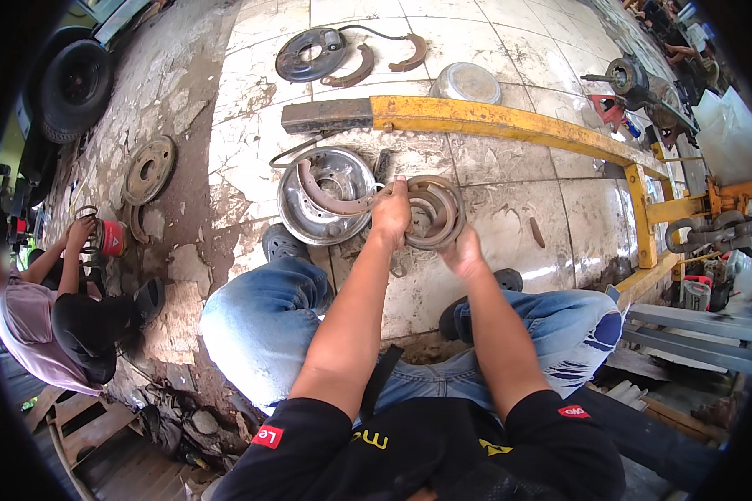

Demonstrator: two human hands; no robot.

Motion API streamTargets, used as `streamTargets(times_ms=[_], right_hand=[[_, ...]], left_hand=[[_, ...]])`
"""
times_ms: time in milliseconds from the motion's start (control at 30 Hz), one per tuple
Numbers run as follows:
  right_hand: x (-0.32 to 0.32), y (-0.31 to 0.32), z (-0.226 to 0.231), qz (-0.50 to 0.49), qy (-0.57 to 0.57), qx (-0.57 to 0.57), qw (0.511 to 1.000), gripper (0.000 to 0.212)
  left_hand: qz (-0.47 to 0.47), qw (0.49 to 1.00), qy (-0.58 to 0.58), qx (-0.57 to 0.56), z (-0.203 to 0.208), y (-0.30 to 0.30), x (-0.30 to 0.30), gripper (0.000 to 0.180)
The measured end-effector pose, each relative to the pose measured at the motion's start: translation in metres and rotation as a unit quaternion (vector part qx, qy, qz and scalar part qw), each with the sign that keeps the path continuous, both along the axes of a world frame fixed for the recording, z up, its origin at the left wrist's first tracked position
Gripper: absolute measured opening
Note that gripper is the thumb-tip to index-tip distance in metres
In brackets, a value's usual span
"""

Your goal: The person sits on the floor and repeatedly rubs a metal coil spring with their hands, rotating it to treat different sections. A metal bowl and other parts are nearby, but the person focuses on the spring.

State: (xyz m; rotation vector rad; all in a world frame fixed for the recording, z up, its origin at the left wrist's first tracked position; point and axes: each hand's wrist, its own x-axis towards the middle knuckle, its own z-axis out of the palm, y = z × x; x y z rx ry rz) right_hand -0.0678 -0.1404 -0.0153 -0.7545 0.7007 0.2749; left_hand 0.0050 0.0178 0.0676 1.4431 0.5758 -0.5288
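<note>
Both my hands are at a rusty, ring-shaped brake drum (pixel 454 203) tilted above the tiles between my feet. My left hand (pixel 390 210) is closed at its left rim, thumb upward, with the fingertips hidden. My right hand (pixel 462 253) grips the lower right rim from the side, its fingers partly behind the metal. Just left, a round metal backing plate (pixel 293 209) lies on the floor. A curved brake shoe (pixel 317 194) rests across that plate, one end reaching my left hand. A dark handle-like piece (pixel 382 163) lies beyond them.
A yellow steel beam (pixel 493 119) spans the floor ahead. Past it lie a black backing plate (pixel 297 63), loose brake shoes (pixel 409 55) and a round metal pan (pixel 468 83). Another rusty disc (pixel 134 177) lies left, near a person (pixel 46 321) holding a coil spring (pixel 85 215).
</note>
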Motion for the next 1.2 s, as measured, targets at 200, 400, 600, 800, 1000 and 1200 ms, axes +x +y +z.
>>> streamTargets(times_ms=[200,400,600,800,1000,1200], right_hand=[[0.007,-0.004,0.009,0.004,-0.038,-0.066,0.997,0.043],[0.003,-0.015,0.030,0.054,-0.042,-0.016,0.998,0.045],[-0.019,-0.012,0.023,0.152,0.035,-0.097,0.983,0.042],[0.012,-0.026,0.027,0.131,-0.001,-0.079,0.988,0.044],[-0.010,-0.026,0.024,0.231,0.025,-0.153,0.961,0.056],[0.012,-0.033,0.024,0.201,0.023,-0.067,0.977,0.057]], left_hand=[[-0.042,0.999,-0.023,0.009,-0.010,0.003,-0.002,0.044],[-0.104,0.995,-0.001,0.003,-0.006,0.010,0.001,0.044],[-0.095,0.991,-0.088,0.044,-0.027,0.007,-0.003,0.044],[-0.179,0.981,-0.063,0.049,0.000,0.009,-0.002,0.044],[-0.179,0.979,-0.091,0.044,-0.023,0.011,0.003,0.045],[-0.268,0.956,-0.095,0.078,0.003,0.011,-0.001,0.046]])
